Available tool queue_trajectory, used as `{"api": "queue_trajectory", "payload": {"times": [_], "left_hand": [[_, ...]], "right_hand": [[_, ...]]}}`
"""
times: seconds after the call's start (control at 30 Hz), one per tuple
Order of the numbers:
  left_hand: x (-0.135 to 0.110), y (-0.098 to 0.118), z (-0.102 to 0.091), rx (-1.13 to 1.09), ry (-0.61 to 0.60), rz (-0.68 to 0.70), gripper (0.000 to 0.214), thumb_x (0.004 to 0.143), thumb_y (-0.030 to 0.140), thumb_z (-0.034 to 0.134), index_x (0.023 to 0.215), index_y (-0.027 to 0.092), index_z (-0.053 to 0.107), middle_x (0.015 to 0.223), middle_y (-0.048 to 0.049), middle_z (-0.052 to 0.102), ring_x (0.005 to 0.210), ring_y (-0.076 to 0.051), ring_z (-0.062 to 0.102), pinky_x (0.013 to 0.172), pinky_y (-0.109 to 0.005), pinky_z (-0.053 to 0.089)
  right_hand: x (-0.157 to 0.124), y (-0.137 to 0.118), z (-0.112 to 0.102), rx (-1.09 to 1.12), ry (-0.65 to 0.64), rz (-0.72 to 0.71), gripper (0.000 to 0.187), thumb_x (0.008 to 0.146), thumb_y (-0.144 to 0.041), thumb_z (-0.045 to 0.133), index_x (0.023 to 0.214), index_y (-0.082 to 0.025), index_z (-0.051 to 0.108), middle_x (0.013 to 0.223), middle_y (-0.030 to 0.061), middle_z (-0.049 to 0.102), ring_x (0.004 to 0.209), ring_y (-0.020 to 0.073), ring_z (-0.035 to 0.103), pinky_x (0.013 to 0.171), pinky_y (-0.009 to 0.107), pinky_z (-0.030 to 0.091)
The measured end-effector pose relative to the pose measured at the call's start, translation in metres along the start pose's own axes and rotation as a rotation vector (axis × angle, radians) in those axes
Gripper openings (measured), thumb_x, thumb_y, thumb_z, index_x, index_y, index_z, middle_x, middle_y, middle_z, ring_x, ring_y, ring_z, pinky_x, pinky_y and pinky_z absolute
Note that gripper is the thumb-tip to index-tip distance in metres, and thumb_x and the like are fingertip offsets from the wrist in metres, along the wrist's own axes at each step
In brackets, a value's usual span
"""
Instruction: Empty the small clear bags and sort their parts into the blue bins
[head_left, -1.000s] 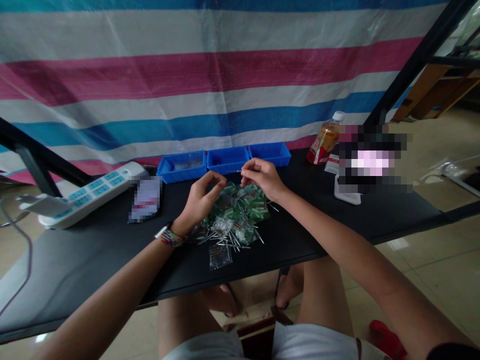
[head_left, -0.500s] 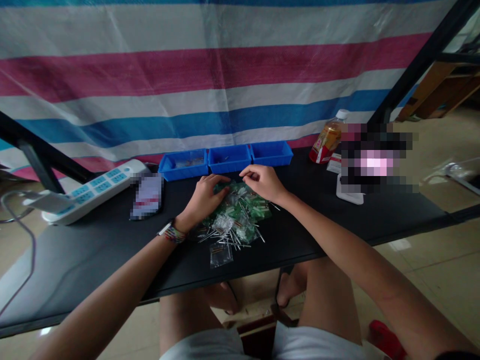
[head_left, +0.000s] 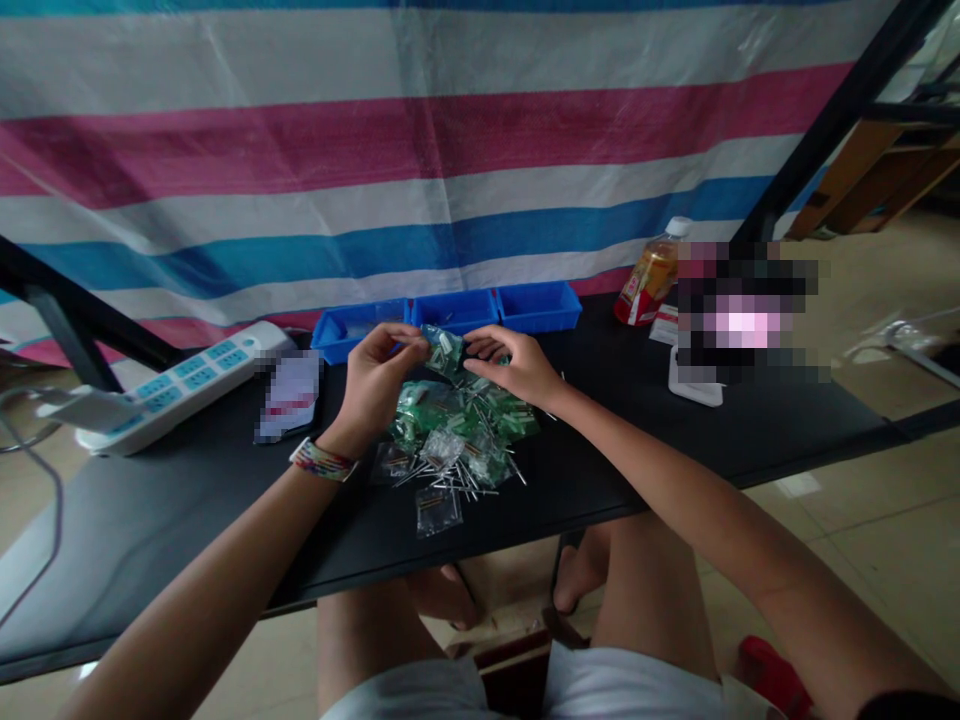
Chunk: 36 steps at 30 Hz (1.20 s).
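Observation:
My left hand (head_left: pixel 375 385) and my right hand (head_left: pixel 514 368) together pinch a small clear bag with green parts (head_left: pixel 444 350), lifted just above the black table (head_left: pixel 187 500). Under the hands lies a pile of small green and clear bags (head_left: pixel 457 425) with several thin metal pins scattered about it. One clear bag (head_left: pixel 438 510) lies apart near the table's front edge. A beaded band is on my left wrist.
Three blue bins (head_left: pixel 457 310) stand in a row behind the pile. A white power strip (head_left: pixel 180 385) lies at the left and a blurred packet (head_left: pixel 289 395) beside it. At the right stand a drink bottle (head_left: pixel 651 275) and a blurred object (head_left: pixel 742 320). A striped tarp hangs behind.
My left hand reached down into the pile, then rose with a small green bag. My right hand came in to take hold of the same bag.

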<state>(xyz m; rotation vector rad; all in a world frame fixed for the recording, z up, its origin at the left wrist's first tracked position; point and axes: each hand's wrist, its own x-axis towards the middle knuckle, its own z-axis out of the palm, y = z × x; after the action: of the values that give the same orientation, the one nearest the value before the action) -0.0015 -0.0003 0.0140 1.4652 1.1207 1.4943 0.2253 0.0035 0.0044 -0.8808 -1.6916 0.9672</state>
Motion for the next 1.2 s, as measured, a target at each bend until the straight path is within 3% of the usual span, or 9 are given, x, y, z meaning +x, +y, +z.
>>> {"api": "queue_trajectory", "payload": {"times": [0.13, 0.33, 0.53, 0.67, 0.8, 0.9, 1.0, 1.1, 1.2], "left_hand": [[-0.006, 0.004, 0.006, -0.040, -0.082, -0.045, 0.029, 0.075, 0.035, 0.088, 0.093, 0.022, 0.070, 0.082, -0.0011, 0.068, 0.075, -0.017, 0.066, 0.071, -0.032, 0.056], [-0.012, 0.010, 0.009, 0.023, -0.303, -0.059, 0.030, 0.080, 0.042, 0.088, 0.090, 0.020, 0.070, 0.073, 0.0008, 0.064, 0.069, -0.017, 0.065, 0.067, -0.031, 0.050], [-0.014, 0.014, 0.011, 0.020, -0.296, -0.016, 0.033, 0.081, 0.041, 0.089, 0.081, 0.020, 0.063, 0.069, 0.0015, 0.064, 0.064, -0.014, 0.060, 0.063, -0.026, 0.047], [-0.016, 0.018, 0.011, 0.068, -0.285, -0.023, 0.040, 0.089, 0.047, 0.080, 0.069, 0.021, 0.057, 0.057, 0.0025, 0.057, 0.054, -0.013, 0.052, 0.056, -0.026, 0.041], [-0.019, 0.018, 0.010, 0.138, -0.359, -0.058, 0.054, 0.100, 0.054, 0.062, 0.058, 0.020, 0.063, 0.053, -0.0046, 0.062, 0.053, -0.016, 0.057, 0.059, -0.030, 0.045], [-0.019, 0.014, 0.011, 0.033, -0.344, -0.099, 0.045, 0.097, 0.054, 0.062, 0.079, 0.016, 0.076, 0.072, -0.0114, 0.077, 0.074, -0.025, 0.072, 0.071, -0.035, 0.055], [-0.017, 0.008, 0.011, -0.107, -0.295, -0.147, 0.044, 0.093, 0.055, 0.063, 0.092, 0.014, 0.079, 0.081, -0.0126, 0.080, 0.080, -0.028, 0.075, 0.073, -0.037, 0.057], [-0.015, 0.007, 0.010, -0.057, -0.264, -0.140, 0.038, 0.087, 0.053, 0.076, 0.087, 0.015, 0.078, 0.078, -0.0074, 0.076, 0.073, -0.022, 0.071, 0.069, -0.033, 0.056], [-0.015, 0.011, 0.011, 0.046, -0.250, -0.099, 0.034, 0.078, 0.048, 0.088, 0.081, 0.017, 0.076, 0.076, -0.0026, 0.073, 0.067, -0.017, 0.064, 0.064, -0.028, 0.052]], "right_hand": [[0.000, 0.000, 0.004, 0.201, -0.093, 0.086, 0.032, 0.085, -0.043, 0.083, 0.104, -0.021, 0.071, 0.090, 0.0037, 0.075, 0.081, 0.0208, 0.072, 0.077, 0.037, 0.058], [0.001, 0.003, -0.002, 0.224, -0.038, 0.102, 0.022, 0.085, -0.038, 0.077, 0.096, -0.021, 0.068, 0.079, -0.0010, 0.067, 0.063, 0.0145, 0.063, 0.061, 0.031, 0.054], [0.000, -0.003, -0.003, 0.285, -0.136, 0.146, 0.031, 0.085, -0.043, 0.082, 0.104, -0.021, 0.072, 0.080, -0.0022, 0.066, 0.061, 0.0134, 0.064, 0.058, 0.028, 0.053], [0.000, -0.002, 0.000, 0.284, -0.070, 0.097, 0.030, 0.086, -0.046, 0.084, 0.100, -0.020, 0.075, 0.078, -0.0014, 0.066, 0.060, 0.0136, 0.063, 0.057, 0.029, 0.053], [-0.001, 0.001, 0.000, 0.224, -0.010, -0.044, 0.025, 0.092, -0.045, 0.080, 0.102, -0.022, 0.082, 0.090, 0.0026, 0.070, 0.069, 0.0147, 0.066, 0.065, 0.032, 0.056], [-0.002, 0.004, -0.001, 0.160, -0.007, -0.167, 0.015, 0.095, -0.037, 0.078, 0.102, -0.026, 0.085, 0.108, 0.0056, 0.071, 0.089, 0.0179, 0.069, 0.077, 0.035, 0.059], [-0.002, 0.006, -0.003, 0.074, -0.007, -0.230, 0.013, 0.097, -0.029, 0.075, 0.103, -0.028, 0.086, 0.118, 0.0080, 0.070, 0.109, 0.0225, 0.068, 0.084, 0.037, 0.058], [-0.002, 0.006, -0.004, 0.007, 0.001, -0.216, 0.019, 0.097, -0.023, 0.068, 0.102, -0.027, 0.086, 0.125, 0.0085, 0.069, 0.116, 0.0242, 0.066, 0.089, 0.039, 0.059], [-0.002, 0.004, -0.005, 0.089, 0.013, -0.092, 0.024, 0.098, -0.025, 0.061, 0.106, -0.026, 0.084, 0.127, 0.0076, 0.069, 0.113, 0.0239, 0.067, 0.086, 0.039, 0.063]]}}
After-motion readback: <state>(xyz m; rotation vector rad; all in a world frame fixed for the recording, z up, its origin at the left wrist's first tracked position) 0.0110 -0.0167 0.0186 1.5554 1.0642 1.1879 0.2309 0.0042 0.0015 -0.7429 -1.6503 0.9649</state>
